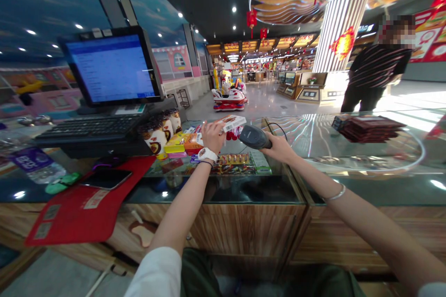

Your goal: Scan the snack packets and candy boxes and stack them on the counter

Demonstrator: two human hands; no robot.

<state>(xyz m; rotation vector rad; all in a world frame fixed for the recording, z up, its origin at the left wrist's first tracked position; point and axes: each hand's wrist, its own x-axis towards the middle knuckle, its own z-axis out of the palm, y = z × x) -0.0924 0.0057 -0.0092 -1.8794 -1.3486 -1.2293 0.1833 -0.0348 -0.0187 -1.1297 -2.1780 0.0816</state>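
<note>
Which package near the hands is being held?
The white box, gripped in the left hand beside the dark scanner; the yellow pack and orange pack lie on the counter.

Everything is seen from one camera, worn on a person's head. It is pointed forward and a bit down, over the counter (244,227). The dark trousers (200,274) near six o'clock are seen from above, very close. Both arms are seen from behind, with the left arm (184,206) brought in from seven o'clock and the right arm (362,217) from four. The screen (111,67) at ten o'clock is seen from nearby. Past the counter, at twelve o'clock, the shop floor (261,100) is shown far off.
</note>
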